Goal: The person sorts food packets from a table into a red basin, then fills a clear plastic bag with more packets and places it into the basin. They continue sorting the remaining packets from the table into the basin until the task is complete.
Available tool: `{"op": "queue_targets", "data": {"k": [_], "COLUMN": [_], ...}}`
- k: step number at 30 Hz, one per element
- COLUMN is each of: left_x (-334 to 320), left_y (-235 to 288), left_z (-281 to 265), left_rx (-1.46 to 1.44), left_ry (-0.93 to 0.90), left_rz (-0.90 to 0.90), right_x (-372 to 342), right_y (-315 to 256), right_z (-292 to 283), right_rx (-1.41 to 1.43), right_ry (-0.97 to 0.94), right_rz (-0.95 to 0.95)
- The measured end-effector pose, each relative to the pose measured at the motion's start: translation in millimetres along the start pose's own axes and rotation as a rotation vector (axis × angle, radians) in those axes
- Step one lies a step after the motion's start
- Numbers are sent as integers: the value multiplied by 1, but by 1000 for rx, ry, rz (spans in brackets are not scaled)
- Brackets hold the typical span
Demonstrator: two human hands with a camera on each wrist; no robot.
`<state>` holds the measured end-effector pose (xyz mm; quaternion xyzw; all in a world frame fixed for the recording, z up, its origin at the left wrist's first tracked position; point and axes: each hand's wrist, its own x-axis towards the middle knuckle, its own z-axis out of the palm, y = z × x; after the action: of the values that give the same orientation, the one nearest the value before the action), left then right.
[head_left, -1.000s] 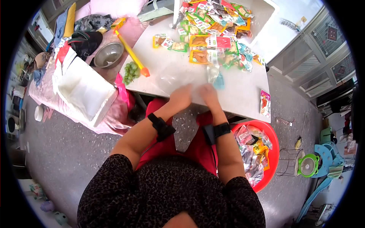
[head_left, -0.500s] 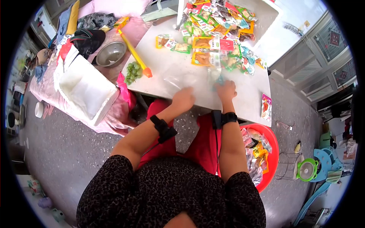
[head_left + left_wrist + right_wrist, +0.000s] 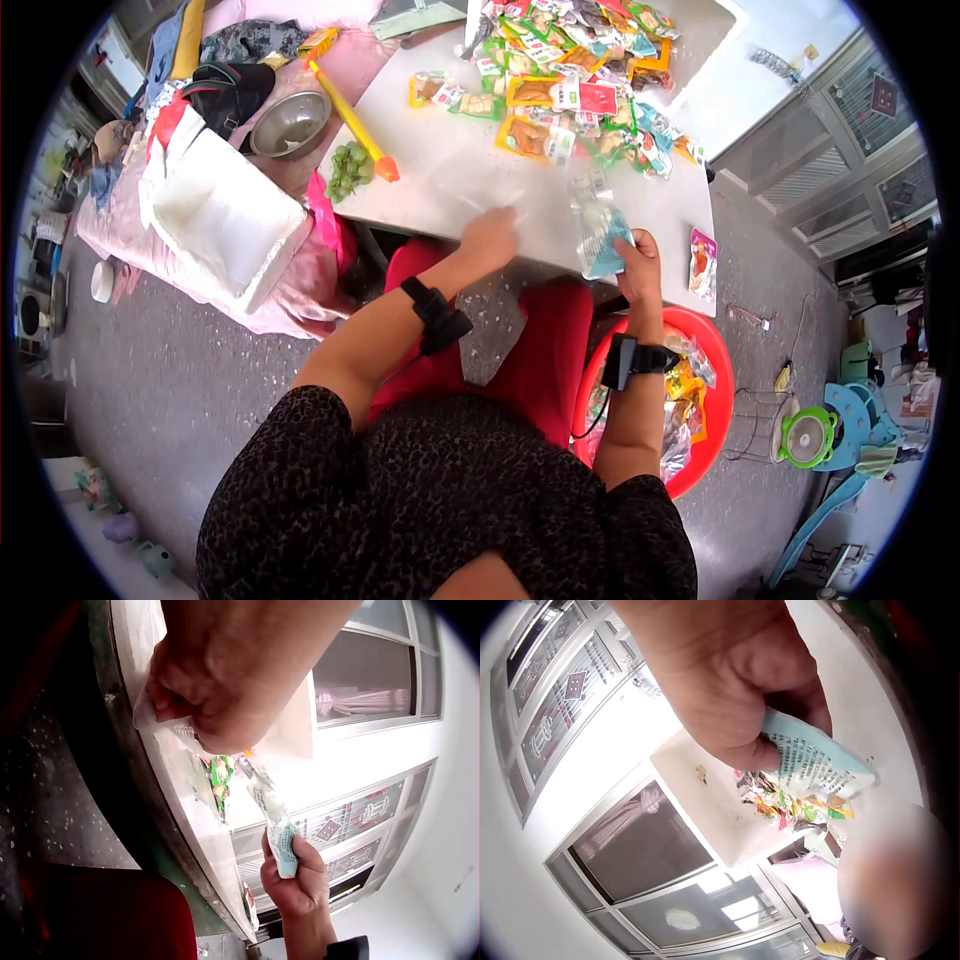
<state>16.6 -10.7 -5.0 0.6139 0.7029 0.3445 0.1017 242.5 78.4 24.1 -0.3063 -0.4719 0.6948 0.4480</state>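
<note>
In the head view my right hand (image 3: 640,265) pinches the near end of a blue-and-clear snack packet (image 3: 603,245), thumb on top. Small printed text covers the packet's blue part (image 3: 817,754) in the right wrist view. My left hand (image 3: 489,238) is at the table's front edge, its fingers curled on a clear plastic bag (image 3: 144,712), as the left wrist view shows. Most of that thin bag (image 3: 470,190) lies beyond the hand on the white table (image 3: 410,215). Two orange-edged packets (image 3: 525,137) lie farther back, beside the heap.
A heap of snack packets (image 3: 560,50) fills the table's far side. Grapes (image 3: 348,170) and a yellow stick (image 3: 350,115) lie at left, a red packet (image 3: 702,262) at right. A red tub (image 3: 722,400) of packets stands below. A white foam box (image 3: 230,235) is on the bed.
My right hand has moved right and toward me, drawing the blue-and-clear packet along, and now holds it up. The left hand has shifted slightly right and away from me, staying by the plastic bag.
</note>
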Motion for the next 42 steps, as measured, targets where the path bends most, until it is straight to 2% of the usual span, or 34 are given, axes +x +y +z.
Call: {"op": "queue_targets", "data": {"k": [6,11,14,20,24,27,33,37,39,42], "left_x": [4,4,4,3,8,10,4,2,1,-4], "left_y": [10,16,18,19,24,24,25,31,38,36], "left_z": [-1,-5,-4,-1,1,3,0,-1,-4,6], "left_rx": [-19,-50,-60,44,117,88,-57,-41,0,-37], "left_ry": [-93,-91,-105,-146,-200,-172,-163,-244,-276,-158], "left_rz": [-40,-28,-26,-49,-114,-118,42,46,44,141], "right_x": [-36,-36,-33,-33,-39,-39,-30,-22,-16,-6], "right_y": [-22,-16,-11,-23,-25,-18,-6,-5,3,8], "right_z": [2,0,1,-1,-8,-5,-11,-12,-13,-3], "right_rx": [-31,-179,-170,-137,-74,-57,17,-32,-26,-6], "right_ry": [-127,-180,-216,-153,-153,-167,-207,-232,-179,-119], "right_rz": [123,201,235,165,193,234,293,311,315,335]}}
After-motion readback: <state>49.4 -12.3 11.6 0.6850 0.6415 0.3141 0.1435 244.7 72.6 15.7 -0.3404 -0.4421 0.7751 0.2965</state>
